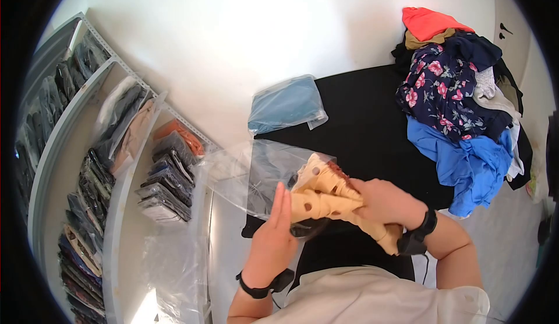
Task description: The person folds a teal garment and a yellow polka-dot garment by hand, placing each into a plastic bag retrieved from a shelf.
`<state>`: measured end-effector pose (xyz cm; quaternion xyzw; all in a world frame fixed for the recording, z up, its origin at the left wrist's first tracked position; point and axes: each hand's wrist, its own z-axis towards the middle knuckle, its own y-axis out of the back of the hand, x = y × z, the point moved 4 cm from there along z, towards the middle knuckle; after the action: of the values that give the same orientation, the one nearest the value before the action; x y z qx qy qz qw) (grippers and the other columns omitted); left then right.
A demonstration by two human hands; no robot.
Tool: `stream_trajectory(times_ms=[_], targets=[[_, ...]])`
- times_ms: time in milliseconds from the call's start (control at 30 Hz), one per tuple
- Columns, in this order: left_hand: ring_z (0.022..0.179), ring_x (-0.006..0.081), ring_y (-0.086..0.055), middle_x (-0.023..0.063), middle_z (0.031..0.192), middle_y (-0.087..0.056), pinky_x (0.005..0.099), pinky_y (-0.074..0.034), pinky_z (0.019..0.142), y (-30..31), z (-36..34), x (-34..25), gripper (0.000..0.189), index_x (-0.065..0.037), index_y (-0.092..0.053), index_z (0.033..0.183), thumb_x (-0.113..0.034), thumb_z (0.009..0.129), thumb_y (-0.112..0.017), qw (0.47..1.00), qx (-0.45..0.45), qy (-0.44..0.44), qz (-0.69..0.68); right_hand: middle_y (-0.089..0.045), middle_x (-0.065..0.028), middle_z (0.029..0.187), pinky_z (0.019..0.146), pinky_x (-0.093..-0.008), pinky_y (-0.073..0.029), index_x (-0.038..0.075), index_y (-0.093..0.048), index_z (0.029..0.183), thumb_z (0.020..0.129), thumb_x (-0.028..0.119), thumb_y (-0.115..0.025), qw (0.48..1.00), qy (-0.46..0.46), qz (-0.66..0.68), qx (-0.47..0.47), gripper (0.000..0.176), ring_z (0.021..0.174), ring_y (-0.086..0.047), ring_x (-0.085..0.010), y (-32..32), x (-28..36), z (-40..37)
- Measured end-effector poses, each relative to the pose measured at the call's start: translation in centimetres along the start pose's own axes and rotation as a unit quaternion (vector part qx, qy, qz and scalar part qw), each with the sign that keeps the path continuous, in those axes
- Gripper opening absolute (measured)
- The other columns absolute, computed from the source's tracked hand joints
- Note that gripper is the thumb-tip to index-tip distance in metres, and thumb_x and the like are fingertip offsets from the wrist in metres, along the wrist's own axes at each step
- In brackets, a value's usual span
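Note:
A folded yellow-tan garment with brown dots is bunched up over the near part of the black table. My right hand grips its right side, with the fingers wrapped into the cloth. A clear plastic bag spreads out to the left, and the garment's left end overlaps it. At the bag's near edge is my left hand, its fingers straight and pressed together beside the garment. The film appears pinched there, though the thumb is hidden.
A bagged blue garment lies at the table's back left corner. Loose clothes, among them a floral piece and a blue one, are heaped on the right. Shelves with several bagged garments stand on the left.

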<state>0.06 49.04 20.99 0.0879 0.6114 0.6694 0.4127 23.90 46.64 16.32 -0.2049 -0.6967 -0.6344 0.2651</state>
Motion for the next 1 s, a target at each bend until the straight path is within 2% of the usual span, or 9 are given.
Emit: stream_trajectory(times_ms=[133,233,300,333,500,600,733,833,1000], targets=[[0.091,0.0397,-0.066,0.0209,0.160,-0.030,0.0391,-0.056,0.074,-4.2,0.7,-2.3,0.088,0.002,-0.030,0.152,0.010,0.069,-0.056,0.990,0.008,-0.144,0.003,-0.071,-0.0217,0.092,0.078,-0.0422,-0.057,0.002,-0.051,0.135,0.079,0.017,-0.070,0.999,-0.009,-0.035,0.025,0.061,0.086,-0.071,-0.0352,-0.6,1.2,0.7],[0.086,0.0371,-0.065,0.0197,0.161,-0.027,0.0381,-0.056,0.073,-4.5,0.5,-4.5,0.091,0.003,-0.030,0.152,0.009,0.066,-0.058,0.981,0.117,-0.154,-0.014,-0.072,-0.0141,0.095,0.077,-0.0352,-0.057,-0.002,-0.054,0.130,0.085,0.012,-0.069,0.952,0.039,0.301,0.025,0.050,0.084,-0.071,-0.0222,-2.2,-1.6,3.5],[0.083,0.0357,-0.065,0.0190,0.160,-0.029,0.0380,-0.056,0.073,-4.4,0.6,-4.9,0.091,0.003,-0.031,0.152,0.009,0.065,-0.058,0.978,0.101,-0.179,-0.034,-0.069,-0.0065,0.109,0.081,-0.0312,-0.055,-0.001,-0.055,0.131,0.089,0.009,-0.069,0.779,0.020,0.625,0.057,0.045,0.092,-0.066,-0.0135,-3.7,-1.9,4.0],[0.083,0.0347,-0.065,0.0184,0.160,-0.030,0.0375,-0.055,0.073,-4.4,0.7,-5.1,0.091,0.002,-0.031,0.152,0.009,0.065,-0.059,0.975,0.100,-0.197,-0.037,-0.066,-0.0052,0.118,0.084,-0.0319,-0.053,0.001,-0.054,0.135,0.092,0.014,-0.069,0.770,0.034,0.634,0.063,0.047,0.100,-0.065,-0.0140,-3.9,-1.7,4.1],[0.081,0.0336,-0.065,0.0191,0.154,-0.040,0.0365,-0.055,0.071,-3.9,-0.3,-5.6,0.083,0.004,-0.041,0.146,0.010,0.065,-0.059,0.963,0.078,-0.243,-0.090,-0.067,-0.0122,0.120,0.088,-0.0326,-0.052,0.002,-0.046,0.144,0.091,0.016,-0.068,0.819,0.073,0.569,0.003,0.059,0.104,-0.066,-0.0195,-3.3,-0.1,4.6],[0.078,0.0329,-0.065,0.0198,0.150,-0.045,0.0361,-0.054,0.069,-3.5,0.1,-5.3,0.076,0.005,-0.047,0.142,0.009,0.067,-0.059,0.963,0.032,-0.249,-0.092,-0.063,-0.0289,0.121,0.090,-0.0392,-0.051,0.005,-0.027,0.155,0.092,0.018,-0.064,0.895,0.106,0.304,-0.310,0.074,0.105,-0.066,-0.0404,-3.4,-0.8,4.2],[0.076,0.0325,-0.064,0.0204,0.149,-0.047,0.0353,-0.053,0.066,-3.9,0.1,-5.3,0.071,0.004,-0.050,0.139,0.009,0.069,-0.058,0.961,0.047,-0.257,-0.095,-0.062,-0.0320,0.106,0.086,-0.0471,-0.052,0.012,-0.040,0.149,0.092,0.023,-0.061,0.944,0.126,0.273,-0.137,0.062,0.096,-0.062,-0.0495,-3.6,0.7,3.9],[0.076,0.0325,-0.064,0.0201,0.150,-0.047,0.0351,-0.053,0.065,-3.8,-0.9,-5.6,0.072,0.003,-0.048,0.141,0.009,0.070,-0.059,0.937,0.085,-0.304,-0.148,-0.065,-0.0251,0.110,0.080,-0.0469,-0.053,0.005,-0.053,0.136,0.084,0.011,-0.066,0.956,0.095,0.032,-0.275,0.053,0.095,-0.066,-0.0423,-2.2,1.7,3.6],[0.076,0.0321,-0.065,0.0206,0.155,-0.040,0.0350,-0.053,0.066,-4.5,-1.2,-3.5,0.077,0.003,-0.040,0.147,0.009,0.073,-0.059,0.944,0.069,-0.283,-0.156,-0.062,-0.0262,0.102,0.079,-0.0491,-0.052,0.004,-0.049,0.136,0.084,0.016,-0.070,0.946,0.106,0.100,-0.289,0.058,0.092,-0.061,-0.0472,-1.9,2.3,3.5]])
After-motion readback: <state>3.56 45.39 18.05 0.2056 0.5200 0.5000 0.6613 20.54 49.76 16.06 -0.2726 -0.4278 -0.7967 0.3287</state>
